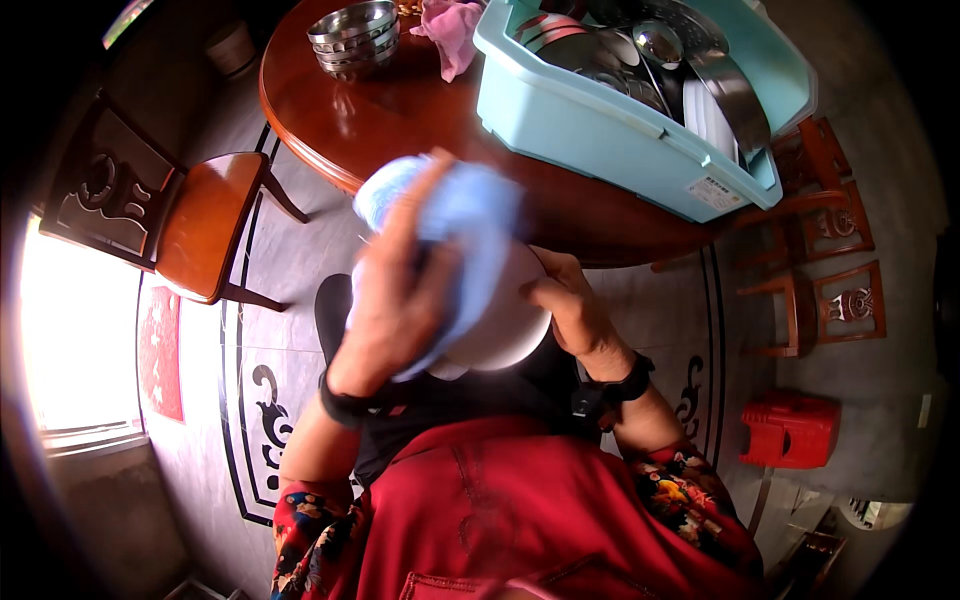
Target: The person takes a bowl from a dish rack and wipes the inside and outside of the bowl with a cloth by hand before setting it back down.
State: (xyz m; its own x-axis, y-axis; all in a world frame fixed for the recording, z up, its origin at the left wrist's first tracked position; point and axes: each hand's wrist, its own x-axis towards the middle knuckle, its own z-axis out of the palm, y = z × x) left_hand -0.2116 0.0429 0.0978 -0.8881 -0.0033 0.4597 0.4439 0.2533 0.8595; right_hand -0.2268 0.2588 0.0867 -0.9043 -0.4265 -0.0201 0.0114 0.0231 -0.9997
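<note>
A white bowl or dish point(514, 322) is held over my lap, its far part covered by cloth. My right hand point(574, 304) grips its rim, with the thumb on the near face. Blurred by motion, my left hand point(405, 285) holds a light blue cloth point(472, 210) against the bowl. The cloth bunches above the knuckles and hangs down across the white surface. The cloth and my left hand hide much of the bowl, so its exact shape is hard to tell.
A round wooden table point(420, 112) stands before me. On it are stacked metal bowls point(356, 37), a pink cloth point(448, 34) and a light blue plastic bin point(592, 135) of kitchenware. Wooden chairs point(206, 217) flank it; a red plastic stool point(789, 429) is at right.
</note>
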